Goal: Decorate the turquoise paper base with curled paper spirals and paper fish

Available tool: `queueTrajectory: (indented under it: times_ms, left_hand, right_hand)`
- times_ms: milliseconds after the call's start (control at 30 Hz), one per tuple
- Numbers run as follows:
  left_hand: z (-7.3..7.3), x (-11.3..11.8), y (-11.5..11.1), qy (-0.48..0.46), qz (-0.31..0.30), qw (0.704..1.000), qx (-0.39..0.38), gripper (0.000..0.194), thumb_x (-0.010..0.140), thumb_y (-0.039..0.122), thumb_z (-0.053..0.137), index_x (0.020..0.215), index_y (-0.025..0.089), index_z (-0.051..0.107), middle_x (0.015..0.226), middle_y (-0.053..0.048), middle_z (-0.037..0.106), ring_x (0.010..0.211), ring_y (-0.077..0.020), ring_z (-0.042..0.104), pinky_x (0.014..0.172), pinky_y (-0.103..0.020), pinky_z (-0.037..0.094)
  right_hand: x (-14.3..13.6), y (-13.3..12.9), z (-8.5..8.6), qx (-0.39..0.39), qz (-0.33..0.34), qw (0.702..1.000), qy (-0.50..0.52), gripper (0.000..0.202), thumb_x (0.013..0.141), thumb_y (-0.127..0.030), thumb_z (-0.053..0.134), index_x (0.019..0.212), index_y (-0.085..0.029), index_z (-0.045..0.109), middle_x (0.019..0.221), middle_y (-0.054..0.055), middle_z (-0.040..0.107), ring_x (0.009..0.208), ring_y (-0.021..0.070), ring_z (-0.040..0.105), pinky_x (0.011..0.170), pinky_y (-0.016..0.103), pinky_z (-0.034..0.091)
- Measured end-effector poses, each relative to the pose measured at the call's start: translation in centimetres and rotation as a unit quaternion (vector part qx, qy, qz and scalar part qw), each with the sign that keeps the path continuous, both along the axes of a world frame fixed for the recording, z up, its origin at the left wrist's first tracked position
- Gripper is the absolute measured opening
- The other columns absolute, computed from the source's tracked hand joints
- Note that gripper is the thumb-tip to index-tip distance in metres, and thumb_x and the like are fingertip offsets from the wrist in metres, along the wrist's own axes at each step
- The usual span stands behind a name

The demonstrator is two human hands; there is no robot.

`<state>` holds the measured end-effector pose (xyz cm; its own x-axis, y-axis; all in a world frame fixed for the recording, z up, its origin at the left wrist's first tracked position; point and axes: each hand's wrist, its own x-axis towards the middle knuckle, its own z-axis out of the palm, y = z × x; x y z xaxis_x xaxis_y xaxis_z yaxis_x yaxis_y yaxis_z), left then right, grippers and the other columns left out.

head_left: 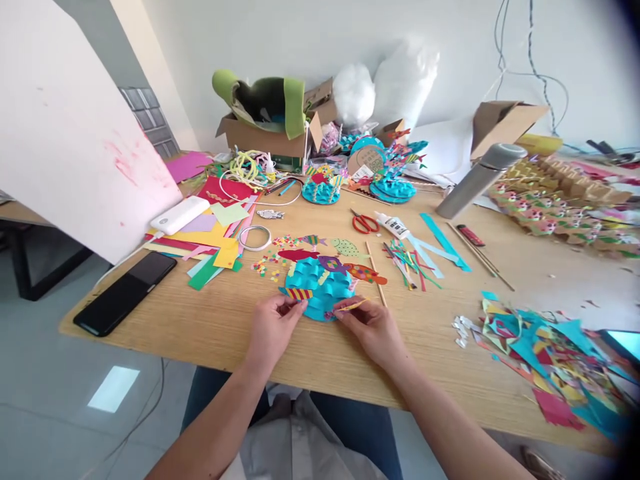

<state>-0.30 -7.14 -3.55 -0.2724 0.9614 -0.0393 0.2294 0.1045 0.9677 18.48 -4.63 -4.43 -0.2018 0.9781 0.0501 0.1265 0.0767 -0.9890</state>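
A round blue paper craft with raised wave-like strips (320, 297) lies on the table in front of me. My left hand (273, 327) is at its left edge, thumb and fingers pinched by a red-and-yellow striped paper piece (299, 293). On the right side, my right hand (373, 330) pinches a thin yellow-edged paper piece (354, 307), tilted over the craft. Along the craft's far edge are a dark red paper fish (297, 255), a purple paper fish (332, 265) and an orange spotted paper fish (367, 273). A pale green fish (345, 247) lies behind them.
Red-handled scissors (365, 223), a glue bottle (393, 225) and cut strips (407, 263) lie beyond the craft. A phone (125, 293) and coloured paper (220, 230) are at left. Paper scraps (555, 353) and a steel flask (480, 180) stand out at right.
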Motion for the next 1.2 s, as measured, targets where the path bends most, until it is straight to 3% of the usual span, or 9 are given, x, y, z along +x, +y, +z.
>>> queueTrajectory:
  times_ms: [200,467,767,1033,1200]
  left_hand:
    - [0.08,0.0,0.07,-0.011,-0.002,1.0,0.001,0.029,0.073,0.044,0.068,0.065,0.016,0.066,0.045,0.003,0.054,0.035,-0.0078,0.04,0.037,-0.021,0.031]
    - [0.61,-0.04,-0.02,0.005,-0.013,1.0,0.008,0.028,0.077,0.043,0.064,0.069,0.017,0.07,0.046,0.001,0.057,0.042,-0.0121,0.051,0.042,-0.022,0.037]
    - [0.75,0.07,-0.09,-0.01,-0.008,1.0,-0.005,0.028,0.076,0.042,0.065,0.064,0.017,0.066,0.042,0.003,0.052,0.037,-0.0101,0.045,0.04,-0.022,0.034]
    - [0.41,0.02,0.08,-0.019,-0.006,1.0,0.013,0.027,0.075,0.042,0.065,0.066,0.016,0.068,0.053,-0.001,0.063,0.039,-0.0101,0.047,0.039,-0.022,0.035]
    - [0.58,0.02,0.03,-0.028,-0.017,0.999,0.007,0.028,0.076,0.042,0.064,0.062,0.018,0.065,0.04,0.004,0.049,0.034,-0.0093,0.041,0.037,-0.021,0.03]
  right_hand:
    - [0.09,0.14,-0.14,-0.003,-0.001,1.0,-0.007,0.025,0.072,-0.046,0.073,0.075,-0.022,0.072,0.08,0.006,0.073,0.074,0.0209,0.067,0.068,0.033,0.055]
    - [-0.07,0.16,-0.04,-0.002,0.02,1.0,0.002,0.024,0.074,-0.046,0.071,0.079,-0.023,0.073,0.08,0.004,0.074,0.073,0.0198,0.067,0.068,0.032,0.054]
    - [0.17,0.15,0.1,0.024,0.004,0.999,-0.038,0.022,0.075,-0.045,0.071,0.073,-0.023,0.073,0.079,0.005,0.072,0.074,0.0195,0.064,0.067,0.031,0.051]
    - [0.03,0.2,-0.01,0.003,0.024,1.0,-0.019,0.024,0.075,-0.047,0.07,0.078,-0.024,0.074,0.078,0.004,0.074,0.071,0.0202,0.065,0.066,0.032,0.053]
    - [0.12,0.28,0.04,0.047,0.003,0.999,-0.026,0.019,0.075,-0.042,0.072,0.071,-0.024,0.074,0.075,0.004,0.071,0.073,0.0196,0.064,0.067,0.032,0.051]
